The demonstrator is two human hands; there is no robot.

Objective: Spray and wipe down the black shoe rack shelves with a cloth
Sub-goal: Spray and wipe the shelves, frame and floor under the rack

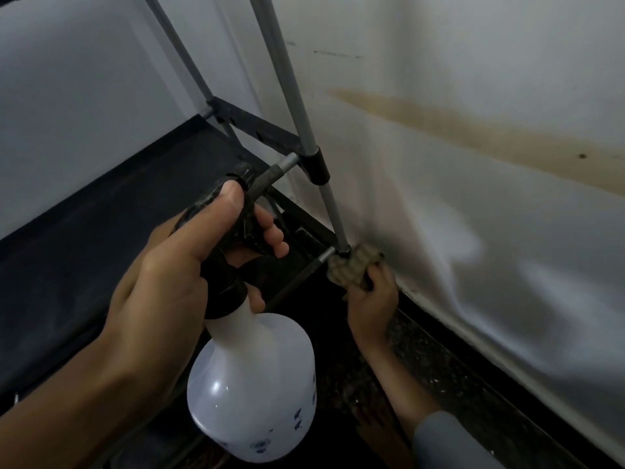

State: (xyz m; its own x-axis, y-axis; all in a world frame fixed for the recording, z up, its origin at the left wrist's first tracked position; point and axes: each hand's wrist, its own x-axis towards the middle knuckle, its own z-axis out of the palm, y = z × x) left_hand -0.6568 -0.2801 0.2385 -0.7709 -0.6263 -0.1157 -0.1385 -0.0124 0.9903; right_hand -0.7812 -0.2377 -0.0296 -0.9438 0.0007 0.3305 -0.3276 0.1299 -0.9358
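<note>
Black fabric shelf (111, 211) under our left hand (162, 286), fingers curled round the spray bottle (252, 394) | right hand (372, 299) pinches the cloth (351, 267) against the rack's lower right corner joint | step: wiping frame | next, we judge: spray shelf, wipe | stained white wall (473, 137), dark speckled floor (439, 367)

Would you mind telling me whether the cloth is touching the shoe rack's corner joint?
Touching. The head view shows the cloth, gripped by the right hand, pressed against the rack's lower corner joint.
</note>
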